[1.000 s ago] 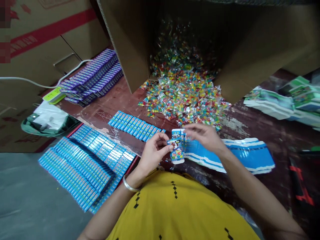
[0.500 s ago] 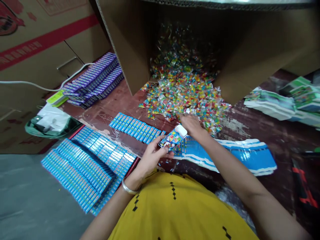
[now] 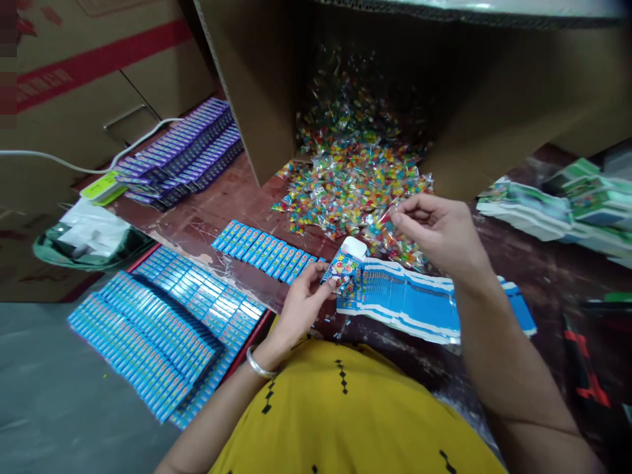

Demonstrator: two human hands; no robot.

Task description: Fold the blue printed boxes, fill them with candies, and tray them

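Observation:
My left hand point(image 3: 307, 297) is closed on a small printed carton point(image 3: 344, 268), tilted, with its white top flap standing up. In a pinch, my right hand point(image 3: 434, 230) holds a small clear packet of candy point(image 3: 376, 226) by its edge, above and to the right of that carton. Just beyond both hands spreads a heap of candy packets point(image 3: 345, 178), clear wrappers with many-coloured pieces. A fanned stack of flat blue cartons point(image 3: 419, 303) lies under my right forearm. Beside my left hand runs a row of blue boxes point(image 3: 261, 251) lying side by side.
A large cardboard box point(image 3: 247, 99) opens toward me around the heap. Stacked blue boxes point(image 3: 158, 336) fill the left side, with purple boxes point(image 3: 182, 155) behind. Green-and-white cartons point(image 3: 557, 204) and a red-and-black tool point(image 3: 585, 368) are at the right. A white cable point(image 3: 143, 139) crosses the left.
My right hand has lifted from the near edge of the heap and moved right, with a candy packet in its fingers. The carton in my left hand has turned more upright.

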